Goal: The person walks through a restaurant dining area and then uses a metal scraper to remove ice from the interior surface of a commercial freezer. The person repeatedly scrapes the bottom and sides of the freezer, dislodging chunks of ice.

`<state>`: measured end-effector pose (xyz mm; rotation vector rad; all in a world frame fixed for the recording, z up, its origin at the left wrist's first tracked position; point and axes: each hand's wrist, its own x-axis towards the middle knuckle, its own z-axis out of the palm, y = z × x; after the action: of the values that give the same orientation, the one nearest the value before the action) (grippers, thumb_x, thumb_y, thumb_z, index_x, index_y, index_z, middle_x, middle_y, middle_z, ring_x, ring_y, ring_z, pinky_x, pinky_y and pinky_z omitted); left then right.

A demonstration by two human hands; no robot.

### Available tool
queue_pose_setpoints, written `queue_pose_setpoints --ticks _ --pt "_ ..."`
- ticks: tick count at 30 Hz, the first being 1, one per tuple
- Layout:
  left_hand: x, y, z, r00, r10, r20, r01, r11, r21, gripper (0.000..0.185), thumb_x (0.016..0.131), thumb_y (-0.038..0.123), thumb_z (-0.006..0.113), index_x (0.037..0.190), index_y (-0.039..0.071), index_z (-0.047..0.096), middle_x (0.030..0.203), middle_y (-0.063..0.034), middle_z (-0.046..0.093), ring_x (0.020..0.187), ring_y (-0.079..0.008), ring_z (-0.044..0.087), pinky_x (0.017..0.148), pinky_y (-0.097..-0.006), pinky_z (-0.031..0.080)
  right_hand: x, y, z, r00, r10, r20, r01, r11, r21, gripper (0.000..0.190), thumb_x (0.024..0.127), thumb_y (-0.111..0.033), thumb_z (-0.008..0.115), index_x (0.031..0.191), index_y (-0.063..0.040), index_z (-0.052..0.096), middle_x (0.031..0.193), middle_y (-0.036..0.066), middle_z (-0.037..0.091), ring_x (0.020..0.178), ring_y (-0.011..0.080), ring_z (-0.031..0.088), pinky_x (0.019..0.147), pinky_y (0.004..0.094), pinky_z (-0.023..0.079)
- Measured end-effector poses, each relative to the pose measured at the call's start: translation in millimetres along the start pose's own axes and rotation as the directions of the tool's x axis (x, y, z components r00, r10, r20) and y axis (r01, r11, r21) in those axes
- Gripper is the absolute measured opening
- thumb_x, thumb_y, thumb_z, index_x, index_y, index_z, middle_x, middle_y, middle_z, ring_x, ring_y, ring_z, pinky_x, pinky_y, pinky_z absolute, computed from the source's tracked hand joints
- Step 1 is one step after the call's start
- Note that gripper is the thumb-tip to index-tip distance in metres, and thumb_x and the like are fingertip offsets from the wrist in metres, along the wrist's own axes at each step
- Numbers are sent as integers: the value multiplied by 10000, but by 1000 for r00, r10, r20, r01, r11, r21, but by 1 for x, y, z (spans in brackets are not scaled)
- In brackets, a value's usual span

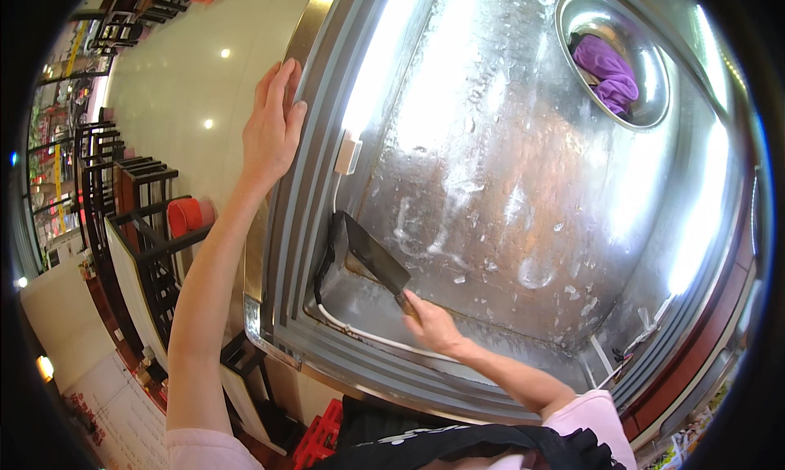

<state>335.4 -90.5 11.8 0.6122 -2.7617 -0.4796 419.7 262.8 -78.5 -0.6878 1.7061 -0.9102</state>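
My right hand (434,323) grips the wooden handle of a cleaver (377,255), its broad dark blade angled up and left inside a metal display case (454,224). The blade's far end is close to the case's left inner wall, by a black cable; whether it touches there I cannot tell. My left hand (273,123) rests on the outer left frame (306,83) of the case, fingers loosely bent and holding nothing. Whitish flakes that look like ice (490,265) and wet streaks lie scattered over the case's metal floor.
A stainless-steel bowl (656,102) holding a purple cloth (604,71) sits at the upper right of the case. White cable (368,333) runs along the near inner edge, with loose wires (625,359) at the right corner. Dark chairs (147,169) and a red crate (319,433) stand outside.
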Motion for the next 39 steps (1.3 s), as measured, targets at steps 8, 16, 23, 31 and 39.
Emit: queue_pose_setpoints --ticks 8,16,23,31,39 --pt "2 12 0 1000 9 15 -10 1000 15 472 812 46 467 1267 94 348 1289 -97 357 1075 -235 484 830 -311 436 141 -4 -43 865 -28 -500 -22 995 -95 489 816 -221 521 1229 0 382 816 186 563 727 308 564 638 394 454" --pt "-4 -3 3 1000 10 -13 -10 999 50 481 800 104 479 1261 112 342 1278 -148 351 1044 -308 490 811 -358 453 173 -10 -123 674 -137 -726 194 981 -5 334 843 -230 499 1097 -14 483 624 169 578 542 329 577 491 389 446" --pt "-3 -10 -2 1000 1 -18 -1 1000 -4 528 782 125 507 1269 93 304 1268 -210 333 1039 -380 472 814 -424 448 100 -52 -74 798 310 -518 95 783 614 373 859 -176 480 1174 4 394 645 48 495 371 77 406 315 228 310" --pt "3 -3 10 998 64 16 -57 960 -273 580 742 110 546 1273 79 315 1280 -231 303 1031 -401 461 827 -436 429 62 -86 -8 503 602 -620 177 630 756 163 866 -239 452 923 -87 442 644 59 476 381 114 425 308 245 330" --pt "0 -18 9 990 138 22 -124 942 -311 631 722 89 561 1294 94 297 1364 -217 178 1186 -394 310 936 -450 324 74 -99 48 341 776 -531 446 364 818 190 854 -287 491 844 -108 425 659 61 505 415 127 469 329 261 368"
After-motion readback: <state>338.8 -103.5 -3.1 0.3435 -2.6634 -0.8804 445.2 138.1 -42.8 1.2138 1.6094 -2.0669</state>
